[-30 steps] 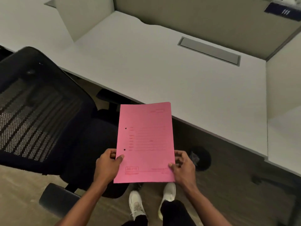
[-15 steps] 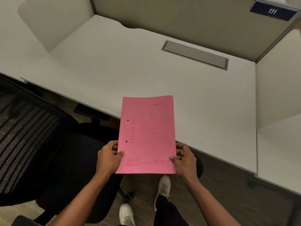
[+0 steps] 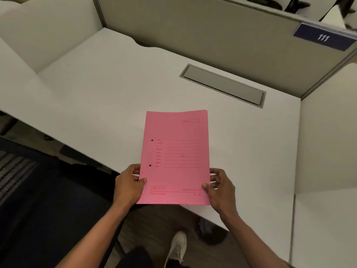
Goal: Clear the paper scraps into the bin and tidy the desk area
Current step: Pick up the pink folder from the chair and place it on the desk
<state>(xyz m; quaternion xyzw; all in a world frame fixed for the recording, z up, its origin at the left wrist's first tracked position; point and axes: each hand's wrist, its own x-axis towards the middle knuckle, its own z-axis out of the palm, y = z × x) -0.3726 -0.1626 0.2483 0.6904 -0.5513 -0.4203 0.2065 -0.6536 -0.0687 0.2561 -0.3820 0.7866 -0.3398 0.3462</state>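
I hold a pink paper file folder (image 3: 176, 157) with printed red lines and two punch holes on its left side. My left hand (image 3: 130, 185) grips its lower left edge and my right hand (image 3: 220, 187) grips its lower right edge. The folder hangs over the front edge of the white desk (image 3: 100, 89), most of it above the desktop. No paper scraps show on the desk. A dark round shape under the desk, partly hidden by the desk edge, may be the bin (image 3: 211, 234).
A grey cable-tray lid (image 3: 224, 86) is set into the desk at the back. Beige partition walls stand behind and on both sides, with a blue "111" label (image 3: 324, 36). A black mesh office chair (image 3: 25, 190) stands at lower left.
I have stepped closer to the desk. The folder has moved forward from above the floor and chair to above the desktop. The chair has slid out to the left of view.
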